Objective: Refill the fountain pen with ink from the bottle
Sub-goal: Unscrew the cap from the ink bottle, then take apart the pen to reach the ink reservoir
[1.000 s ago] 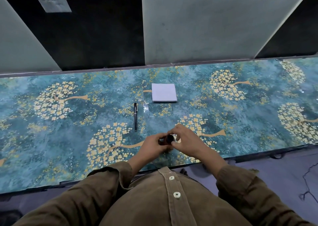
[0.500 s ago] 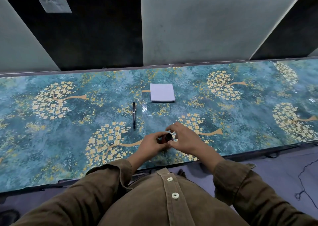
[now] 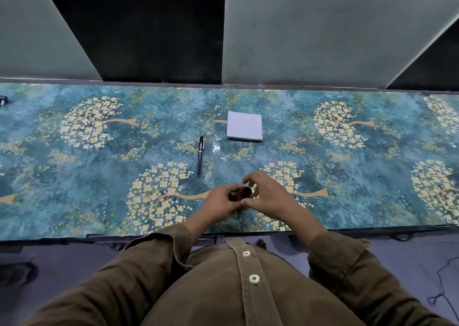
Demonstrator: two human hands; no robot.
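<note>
A small dark ink bottle with a black cap stands near the table's front edge, mostly hidden between my hands. My left hand wraps the bottle's body. My right hand has its fingertips around the cap. A black fountain pen, capped, lies on the table behind and to the left of my hands, pointing away from me.
A folded white tissue lies behind the pen, to its right. The table has a blue-green cover with yellow trees. Grey and black wall panels rise behind it. A small dark object sits at the far left edge.
My hands stay on the bottle and cap; my right fingers have shifted a little around the cap. The camera view has tilted slightly.
</note>
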